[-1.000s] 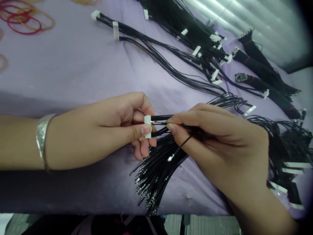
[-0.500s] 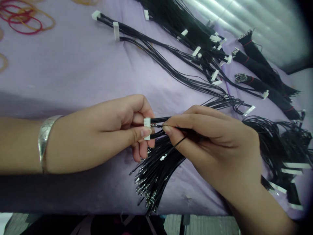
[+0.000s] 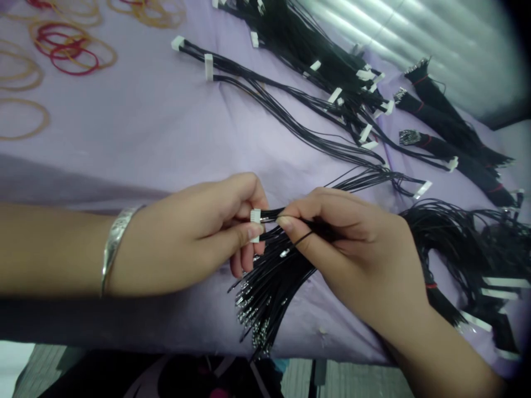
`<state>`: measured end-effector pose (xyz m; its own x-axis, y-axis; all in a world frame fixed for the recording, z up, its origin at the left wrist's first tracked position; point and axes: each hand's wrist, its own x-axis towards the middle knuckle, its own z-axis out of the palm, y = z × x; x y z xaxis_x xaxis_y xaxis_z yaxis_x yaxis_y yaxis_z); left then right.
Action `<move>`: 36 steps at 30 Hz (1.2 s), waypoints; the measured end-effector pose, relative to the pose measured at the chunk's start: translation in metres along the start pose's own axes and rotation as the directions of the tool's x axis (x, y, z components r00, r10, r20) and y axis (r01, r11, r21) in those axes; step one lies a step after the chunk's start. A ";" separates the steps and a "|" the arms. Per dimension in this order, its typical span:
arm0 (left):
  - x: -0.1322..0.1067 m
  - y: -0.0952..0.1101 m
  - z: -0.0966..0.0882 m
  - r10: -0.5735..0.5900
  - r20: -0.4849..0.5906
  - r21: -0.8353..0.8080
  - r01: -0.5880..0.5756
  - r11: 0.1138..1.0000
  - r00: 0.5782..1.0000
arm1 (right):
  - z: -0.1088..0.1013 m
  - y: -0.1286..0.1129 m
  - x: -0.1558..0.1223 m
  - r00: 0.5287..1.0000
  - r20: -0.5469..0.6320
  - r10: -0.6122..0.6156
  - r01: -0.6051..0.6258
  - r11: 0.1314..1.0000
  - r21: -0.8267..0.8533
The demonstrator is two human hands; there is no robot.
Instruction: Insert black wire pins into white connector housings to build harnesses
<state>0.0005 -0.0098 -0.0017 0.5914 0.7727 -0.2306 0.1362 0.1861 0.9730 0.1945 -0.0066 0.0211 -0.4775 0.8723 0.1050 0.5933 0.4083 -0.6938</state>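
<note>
Between the thumb and fingers of my left hand [image 3: 211,226] is a small white connector housing [image 3: 255,216], with black wires running out of its right side. My right hand [image 3: 357,243] pinches a thin black wire [image 3: 305,237] just right of the housing; a metal terminal [image 3: 264,219] shows at the housing's edge. How deep the terminal sits I cannot tell. Under both hands lies a loose bundle of black wires [image 3: 277,293], its bare metal terminals fanned toward the table's front edge. My right palm hides part of this bundle.
Finished-looking black cables with white connectors [image 3: 298,121] lie across the back. Red-banded wire bundles [image 3: 452,149] rest at the right, above more looped cables [image 3: 448,232]. Red and yellow rubber bands [image 3: 74,52] are scattered at the upper left on the purple cloth [image 3: 145,132].
The view has shifted, so the table's things appear slightly lower and further right. Both hands keep their grip on the housing and wire, and my right hand's fingers are bent a little more.
</note>
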 end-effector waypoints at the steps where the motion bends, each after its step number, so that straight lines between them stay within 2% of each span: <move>1: 0.000 0.000 0.000 0.011 0.007 -0.015 -0.011 1.000 1.000 | 0.000 0.000 0.000 1.000 0.008 0.004 -0.004 1.000 0.002; 6: 0.000 0.001 -0.002 -0.029 0.035 -0.070 0.031 0.997 0.999 | -0.001 0.000 -0.001 1.000 -0.010 0.022 -0.022 0.999 0.028; 13: -0.001 -0.004 -0.002 0.035 0.046 -0.125 -0.029 0.992 0.998 | -0.001 0.004 -0.002 0.999 -0.002 0.052 -0.052 0.997 0.058; 23: -0.002 0.001 -0.001 -0.024 0.002 0.092 0.023 0.996 1.000 | 0.010 0.000 -0.005 0.998 -0.058 0.032 -0.029 0.998 0.053; 28: -0.001 0.005 0.001 -0.042 -0.001 0.117 0.041 0.992 0.999 | 0.009 -0.003 -0.005 0.999 -0.047 0.021 -0.018 0.998 0.064; 32: 0.000 0.007 0.002 -0.105 0.002 0.081 0.105 0.991 0.994 | 0.008 -0.002 -0.004 0.999 -0.046 0.005 -0.002 0.998 0.057; 36: 0.000 0.007 0.001 -0.082 0.018 -0.019 0.082 0.996 0.997 | 0.005 -0.001 -0.003 0.999 0.002 0.035 -0.035 0.998 0.059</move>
<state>0.0025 -0.0091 0.0052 0.5922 0.7442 -0.3090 0.1690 0.2603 0.9506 0.1916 -0.0108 0.0182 -0.4575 0.8857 0.0794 0.5706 0.3609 -0.7377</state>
